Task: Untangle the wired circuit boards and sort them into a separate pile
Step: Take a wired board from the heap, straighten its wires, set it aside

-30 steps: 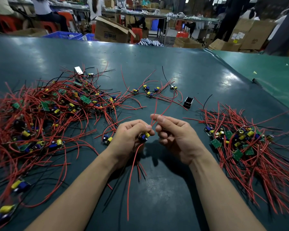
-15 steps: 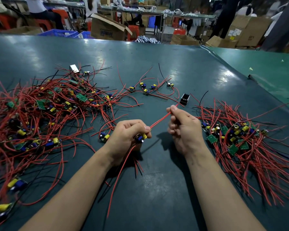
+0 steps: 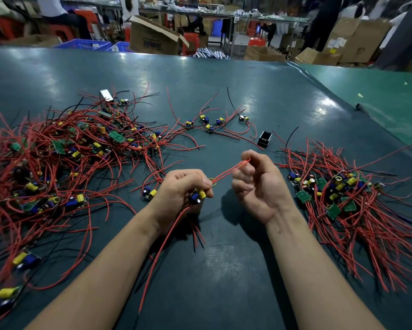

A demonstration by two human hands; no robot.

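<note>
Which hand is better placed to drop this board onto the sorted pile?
Probably the right hand: it pinches the red wires and sits beside the sorted pile. The left hand holds the board farther away.

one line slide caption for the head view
Left hand grips a wired circuit board while right hand pinches its red wires.
</note>
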